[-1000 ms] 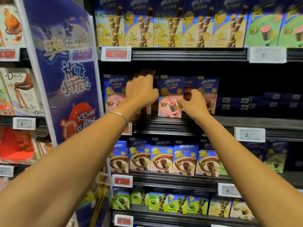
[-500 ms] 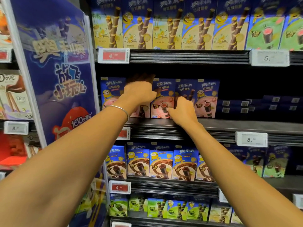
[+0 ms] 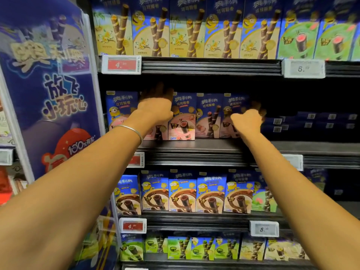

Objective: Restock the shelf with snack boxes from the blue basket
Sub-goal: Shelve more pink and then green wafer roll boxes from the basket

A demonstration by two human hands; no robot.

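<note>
A row of blue-and-pink snack boxes (image 3: 182,115) stands upright on the middle shelf (image 3: 194,145). My left hand (image 3: 155,108), with a silver bangle on its wrist, reaches over the second box from the left, fingers curled across its top. At the right end of the row, my right hand (image 3: 247,118) has its fingers wrapped round the edge of the last pink box (image 3: 230,108). The blue basket is not in view.
Right of the pink boxes, dark blue boxes (image 3: 311,123) lie stacked deep on the same shelf. Yellow boxes (image 3: 185,30) fill the shelf above, brown ones (image 3: 183,193) the shelf below. A blue promotional panel (image 3: 48,84) juts out at the left.
My right hand has slid right, from the middle of the pink row to its right end. The left hand stays on the second box. The view has moved closer.
</note>
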